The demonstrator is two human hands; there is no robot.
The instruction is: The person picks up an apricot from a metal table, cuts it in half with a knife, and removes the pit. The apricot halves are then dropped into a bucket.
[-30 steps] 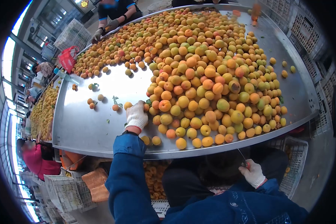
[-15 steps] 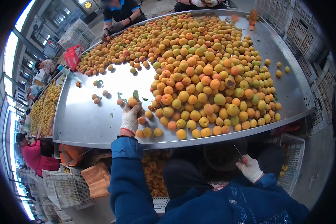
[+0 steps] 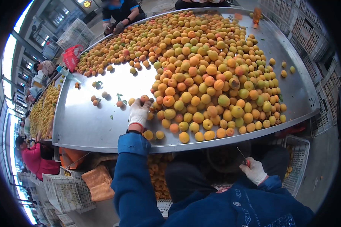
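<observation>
A large heap of orange and yellow-green apricots (image 3: 204, 75) covers much of the metal table (image 3: 87, 128). My left hand (image 3: 140, 112), in a white glove, is at the heap's left edge with its fingers curled round an apricot (image 3: 144, 98). Another apricot (image 3: 131, 101) lies beside its fingertips. Over my lap, beyond the table's near edge, my right hand (image 3: 254, 171), also gloved, is closed on a small knife (image 3: 241, 153) with a red handle and its blade pointing up.
A co-worker (image 3: 119, 17) has both hands at the far edge. Below the table are a crate (image 3: 297, 162) at right and halved apricots (image 3: 159, 178). An orange bottle (image 3: 257, 17) and a red bag (image 3: 71, 58) stand at the table's far corners.
My left hand has moved slightly right and forward, and the leafy apricot is no longer at its fingertips. The co-worker's hands have come together at the edge. My right hand stays put.
</observation>
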